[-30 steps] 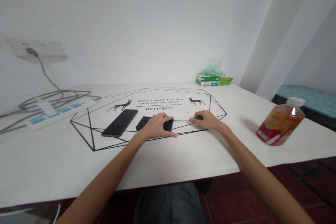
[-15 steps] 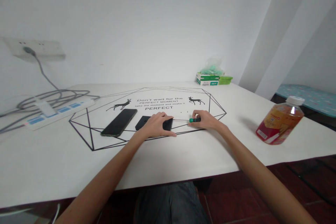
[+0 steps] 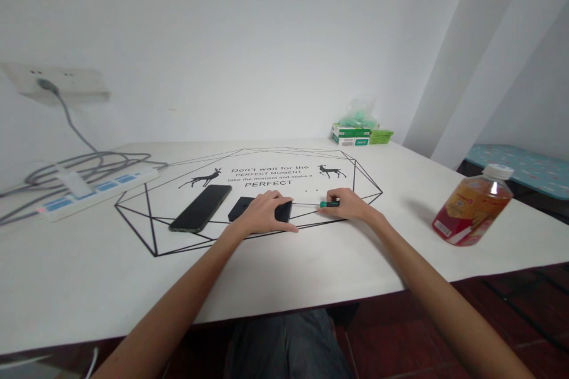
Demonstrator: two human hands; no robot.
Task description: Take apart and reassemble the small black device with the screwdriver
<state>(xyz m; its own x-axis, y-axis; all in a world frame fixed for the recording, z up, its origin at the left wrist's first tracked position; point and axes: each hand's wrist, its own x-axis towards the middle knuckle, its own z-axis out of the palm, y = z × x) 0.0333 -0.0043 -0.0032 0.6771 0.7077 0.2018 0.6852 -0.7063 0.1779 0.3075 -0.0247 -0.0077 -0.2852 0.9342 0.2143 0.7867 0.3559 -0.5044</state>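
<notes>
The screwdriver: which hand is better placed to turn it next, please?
Probably the right hand: it grips the screwdriver, which points toward the flat black object. The left hand lies over that object, seemingly steadying it, and would have to leave it first.

2 hands — left hand (image 3: 267,213), right hand (image 3: 350,204). 1 phone (image 3: 201,208), 1 screwdriver (image 3: 329,204), 1 bottle (image 3: 472,208), 1 power strip (image 3: 103,191), 1 table (image 3: 284,272), 2 printed deer (image 3: 208,177). Black device (image 3: 283,212) — looks like 1, middle hidden. Green boxes (image 3: 351,132): exact count unclear.
</notes>
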